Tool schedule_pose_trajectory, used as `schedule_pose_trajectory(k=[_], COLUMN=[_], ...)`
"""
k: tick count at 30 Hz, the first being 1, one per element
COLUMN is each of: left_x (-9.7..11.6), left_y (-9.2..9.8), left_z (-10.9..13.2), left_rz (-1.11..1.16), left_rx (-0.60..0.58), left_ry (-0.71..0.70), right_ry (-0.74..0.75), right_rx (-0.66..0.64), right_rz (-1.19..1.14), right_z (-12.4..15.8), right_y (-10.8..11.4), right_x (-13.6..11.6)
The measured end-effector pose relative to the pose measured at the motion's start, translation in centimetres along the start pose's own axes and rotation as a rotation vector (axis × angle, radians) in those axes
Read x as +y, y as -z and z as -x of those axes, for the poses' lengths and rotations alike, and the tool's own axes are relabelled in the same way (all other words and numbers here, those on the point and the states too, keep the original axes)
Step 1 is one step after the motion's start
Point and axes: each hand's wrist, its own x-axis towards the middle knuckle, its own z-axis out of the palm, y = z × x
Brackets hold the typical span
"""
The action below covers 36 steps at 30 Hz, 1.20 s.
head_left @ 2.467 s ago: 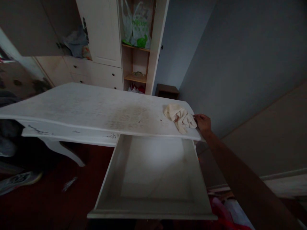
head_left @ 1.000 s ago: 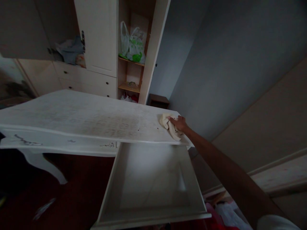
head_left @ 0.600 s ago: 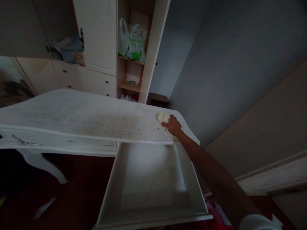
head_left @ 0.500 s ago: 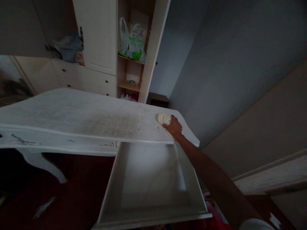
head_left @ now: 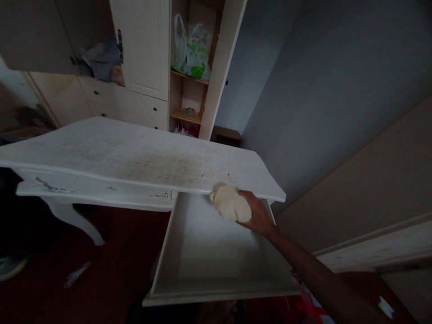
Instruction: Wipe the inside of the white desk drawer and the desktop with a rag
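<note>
My right hand [head_left: 258, 213] is closed around a bunched cream cloth [head_left: 231, 203]. Hand and cloth are above the pulled-out drawer [head_left: 216, 265], close to the front edge of the white desk [head_left: 232, 155]. Whether the cloth touches that edge I cannot tell. Dark grey smudges cover the middle of the desktop, and two small dark specks lie right of them. Inside the drawer only a pale, bare bottom shows. My left hand cannot be made out.
Behind the desk stands a white wardrobe [head_left: 141, 49] with an open door [head_left: 224, 67] and plastic bags [head_left: 197, 54] on a shelf. A small brown cabinet [head_left: 227, 135] sits by the grey wall [head_left: 320, 90]. A shoe [head_left: 12, 266] and white scrap [head_left: 77, 274] are on the dark red floor.
My right hand has brought the cloth off the desktop's right end, toward me and over the drawer. The view has shifted slightly.
</note>
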Motion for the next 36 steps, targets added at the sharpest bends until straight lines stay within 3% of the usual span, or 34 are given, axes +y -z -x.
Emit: schedule_pose_trajectory(k=[2,4,6,8,11,16,21,24,30,36], left_x=[-0.1,-0.3,-0.6,-0.9,-1.0,0.1,0.9,0.9,0.7,0.3], left_y=[0.0,0.0,0.0,-0.1,-0.2,-0.1,-0.2,-0.3,-0.3,-0.5], left_z=[0.0,-0.1,-0.3,-0.6,-0.9,-0.2,0.5,0.5,0.6,0.7], left_rz=[0.013,0.024,0.030,0.034,0.040,0.030,0.019,0.016,0.006,0.019], left_rx=[-0.006,-0.013,-0.017,-0.020,-0.043,-0.056,-0.018,-0.006,0.007,0.013], left_ry=[-0.021,-0.033,-0.038,-0.037,-0.040,-0.053,-0.029,-0.025,-0.026,-0.041], right_ry=[0.046,-0.072,-0.304,-0.505,-0.587,-0.662,-0.784,-0.785,-0.544,-0.410], right_rx=[-0.169,-0.273,-0.256,-0.148,-0.036,-0.091,-0.105,-0.171,-0.297,-0.509], right_rz=[0.075,0.118,0.129,0.130,0.172,0.227,0.263,0.250,0.181,0.168], right_z=[2.8,5.0,6.1,6.4,5.9,3.6,-0.5,-3.2,-8.0,-10.7], right_y=[-0.6,-1.1,-1.4,-1.3,-1.3,-3.2,-6.1,-7.9,-11.9,-12.0], right_x=[-1.2,-1.7,-1.6,-1.2,-0.6,-0.8,-2.4,-4.5,-9.0,-9.4])
